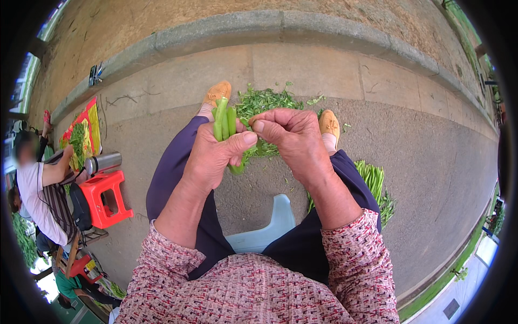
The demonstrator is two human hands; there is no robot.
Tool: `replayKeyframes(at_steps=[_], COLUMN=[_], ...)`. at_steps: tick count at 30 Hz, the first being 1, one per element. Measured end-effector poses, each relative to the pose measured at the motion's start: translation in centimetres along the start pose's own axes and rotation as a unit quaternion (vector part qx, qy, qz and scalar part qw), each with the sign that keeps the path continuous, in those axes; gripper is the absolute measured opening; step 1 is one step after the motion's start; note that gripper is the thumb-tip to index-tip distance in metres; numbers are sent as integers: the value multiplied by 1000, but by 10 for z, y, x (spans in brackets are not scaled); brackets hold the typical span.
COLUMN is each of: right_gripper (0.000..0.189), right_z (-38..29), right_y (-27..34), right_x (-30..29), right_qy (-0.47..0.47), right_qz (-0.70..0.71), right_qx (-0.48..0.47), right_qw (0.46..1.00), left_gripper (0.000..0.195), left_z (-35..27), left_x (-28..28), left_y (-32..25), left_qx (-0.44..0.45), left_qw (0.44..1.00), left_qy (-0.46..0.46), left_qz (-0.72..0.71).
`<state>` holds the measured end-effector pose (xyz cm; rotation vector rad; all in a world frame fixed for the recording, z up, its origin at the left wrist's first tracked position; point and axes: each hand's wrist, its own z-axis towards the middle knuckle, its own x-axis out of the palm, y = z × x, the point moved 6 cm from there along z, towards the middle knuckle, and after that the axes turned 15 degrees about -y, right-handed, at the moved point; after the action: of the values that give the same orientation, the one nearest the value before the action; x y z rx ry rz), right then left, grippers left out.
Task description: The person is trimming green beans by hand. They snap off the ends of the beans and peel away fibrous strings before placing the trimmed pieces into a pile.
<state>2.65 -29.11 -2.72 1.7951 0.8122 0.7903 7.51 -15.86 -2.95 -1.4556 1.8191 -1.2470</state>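
My left hand point(214, 156) is closed around several thick green vegetable stems point(225, 121), their cut ends pointing up and away from me. My right hand point(293, 139) meets it from the right, thumb and forefinger pinched on a small green piece point(245, 122) beside the left thumb. Beneath both hands, between my feet, a heap of torn green leaves and bits point(267, 101) lies on the pavement. A bundle of long green stems point(371, 178) rests on the ground by my right leg, with leafy pieces at its near end.
I sit on a light blue plastic stool point(263, 235). At left are a red plastic stool point(106, 198), a steel flask point(104, 162), a red and yellow sack point(94, 125) with greens, and people seated nearby. A concrete curb point(259, 28) runs beyond my feet.
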Motion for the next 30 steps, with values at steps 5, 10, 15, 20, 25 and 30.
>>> replayKeyframes(at_steps=[5,10,15,20,25,30], right_gripper=[7,8,7,9,10,12], right_z=[-1,-3,-8,2,-8,-14], right_y=[0,-1,-23,-29,-15,-8], right_x=[0,3,4,-13,3,11], right_qy=[-6,2,-20,-97,-6,43], right_qz=[-7,42,190,264,95,44], right_qx=[-12,43,223,240,199,173], right_qw=[1000,998,956,929,975,983], left_gripper=[14,14,11,11,12,12], left_z=[2,0,0,-1,5,7], left_x=[0,2,7,1,-7,-10], left_y=[5,2,1,-2,-2,-3], left_qx=[22,-9,-44,-42,-39,-31], left_qw=[999,1000,997,994,989,990], left_qy=[5,25,26,11,-28,-48], left_qz=[46,1,-55,-105,-143,-132])
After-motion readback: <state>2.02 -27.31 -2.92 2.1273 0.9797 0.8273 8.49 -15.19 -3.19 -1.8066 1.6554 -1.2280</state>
